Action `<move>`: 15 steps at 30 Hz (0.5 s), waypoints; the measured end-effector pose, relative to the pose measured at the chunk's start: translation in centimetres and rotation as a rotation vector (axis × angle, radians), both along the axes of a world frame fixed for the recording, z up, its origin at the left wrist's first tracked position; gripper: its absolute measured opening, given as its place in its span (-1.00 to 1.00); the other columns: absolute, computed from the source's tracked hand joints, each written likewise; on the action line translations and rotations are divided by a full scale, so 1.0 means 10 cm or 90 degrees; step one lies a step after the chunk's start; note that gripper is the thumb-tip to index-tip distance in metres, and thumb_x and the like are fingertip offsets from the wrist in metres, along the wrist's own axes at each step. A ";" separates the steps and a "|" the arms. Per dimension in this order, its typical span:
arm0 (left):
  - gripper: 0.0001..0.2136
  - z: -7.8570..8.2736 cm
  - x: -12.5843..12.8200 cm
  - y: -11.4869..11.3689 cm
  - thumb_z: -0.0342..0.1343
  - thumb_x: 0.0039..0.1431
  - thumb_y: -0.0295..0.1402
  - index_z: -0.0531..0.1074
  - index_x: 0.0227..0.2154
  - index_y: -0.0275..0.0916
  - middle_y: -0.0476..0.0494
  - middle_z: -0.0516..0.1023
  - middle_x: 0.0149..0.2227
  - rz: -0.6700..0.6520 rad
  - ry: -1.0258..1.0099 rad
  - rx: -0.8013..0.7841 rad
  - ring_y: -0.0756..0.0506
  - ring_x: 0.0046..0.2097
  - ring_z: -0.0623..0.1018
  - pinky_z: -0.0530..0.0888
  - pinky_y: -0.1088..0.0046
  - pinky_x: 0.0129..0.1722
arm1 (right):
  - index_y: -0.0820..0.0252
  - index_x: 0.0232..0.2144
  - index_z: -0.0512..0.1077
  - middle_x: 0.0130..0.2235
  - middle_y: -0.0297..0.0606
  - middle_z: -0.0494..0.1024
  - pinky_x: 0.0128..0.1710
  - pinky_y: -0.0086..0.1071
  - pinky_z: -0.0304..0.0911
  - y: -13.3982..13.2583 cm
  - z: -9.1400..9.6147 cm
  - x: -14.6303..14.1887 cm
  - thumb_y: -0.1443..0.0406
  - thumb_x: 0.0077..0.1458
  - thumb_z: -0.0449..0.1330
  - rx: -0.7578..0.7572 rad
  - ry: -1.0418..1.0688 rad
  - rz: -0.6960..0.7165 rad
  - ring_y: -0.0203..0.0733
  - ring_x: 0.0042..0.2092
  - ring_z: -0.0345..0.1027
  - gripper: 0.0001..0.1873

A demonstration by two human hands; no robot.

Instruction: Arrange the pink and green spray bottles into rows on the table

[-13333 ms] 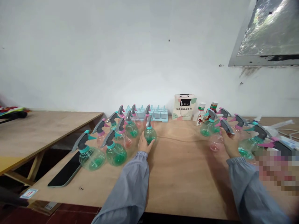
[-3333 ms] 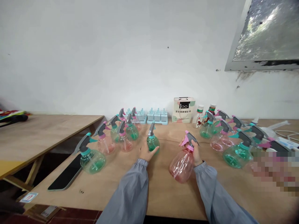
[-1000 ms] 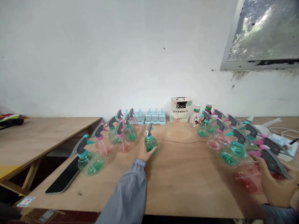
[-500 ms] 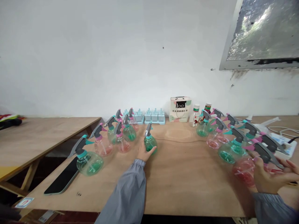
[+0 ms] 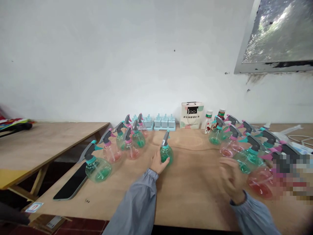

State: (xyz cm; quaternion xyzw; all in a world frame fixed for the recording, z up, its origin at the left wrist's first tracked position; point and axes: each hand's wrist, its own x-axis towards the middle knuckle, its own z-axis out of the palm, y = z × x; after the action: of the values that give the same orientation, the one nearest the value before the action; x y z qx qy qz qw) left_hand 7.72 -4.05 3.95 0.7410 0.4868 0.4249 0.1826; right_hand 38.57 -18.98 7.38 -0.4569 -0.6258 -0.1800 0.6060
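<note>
My left hand (image 5: pixel 158 163) is wrapped round the side of a round green spray bottle (image 5: pixel 167 154) with a grey trigger head, which stands upright mid-table. My right hand (image 5: pixel 231 178) is blurred by motion, loosely curled with fingers apart and nothing visible in it. It hovers just left of a pink spray bottle (image 5: pixel 260 182) and a green spray bottle (image 5: pixel 249 160). More green and pink spray bottles crowd behind these. On the left stands another group, with a green spray bottle (image 5: pixel 99 169) in front and a pink spray bottle (image 5: pixel 112 152) behind it.
A black phone (image 5: pixel 70 184) lies at the table's left edge. Along the wall are light-blue ice-pop moulds (image 5: pixel 165 123), a paper bag (image 5: pixel 191 116) and a small white bottle (image 5: pixel 208 122). A second table (image 5: pixel 49 143) stands to the left, past a gap.
My right hand has moved left, away from the front right pink spray bottle. My left hand keeps its hold on the green spray bottle. The view has shifted slightly.
</note>
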 end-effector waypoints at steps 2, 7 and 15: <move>-0.22 0.03 0.06 -0.09 0.17 0.07 -0.11 0.06 0.32 -0.23 -0.39 0.34 0.27 0.015 0.049 -0.015 -0.37 0.31 0.31 0.19 -0.11 0.27 | 0.07 -0.05 0.39 -0.12 -0.16 0.53 -0.01 -0.04 0.33 0.34 0.06 -0.49 0.18 0.21 0.15 -0.092 -0.017 0.056 -0.02 -0.07 0.44 -0.73; -0.17 0.01 0.17 -0.21 0.25 -0.01 -0.03 0.11 0.30 -0.15 -0.35 0.37 0.25 -0.033 0.125 0.024 -0.38 0.27 0.36 0.05 -0.21 0.30 | 0.15 0.25 0.09 0.23 0.05 0.31 0.23 0.04 0.18 1.12 0.13 -1.29 0.00 0.04 0.29 -0.251 0.093 0.213 0.10 0.26 0.21 -0.16; -0.38 0.10 -0.11 -0.07 0.11 0.14 -0.04 0.19 0.20 -0.22 -0.38 0.45 0.13 0.038 0.002 0.229 -0.29 0.16 0.46 0.31 0.00 0.19 | 0.01 0.11 0.31 0.09 -0.14 0.47 0.21 -0.09 0.21 1.42 0.13 -1.34 0.09 0.06 0.25 -0.287 0.174 0.354 -0.03 0.16 0.34 -0.44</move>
State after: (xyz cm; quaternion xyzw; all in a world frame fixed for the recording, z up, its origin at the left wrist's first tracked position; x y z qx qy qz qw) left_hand 6.59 -4.74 4.93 0.7476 0.4250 0.5092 0.0335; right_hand 25.12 -4.74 8.67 -0.4113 -0.6629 0.1961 0.5941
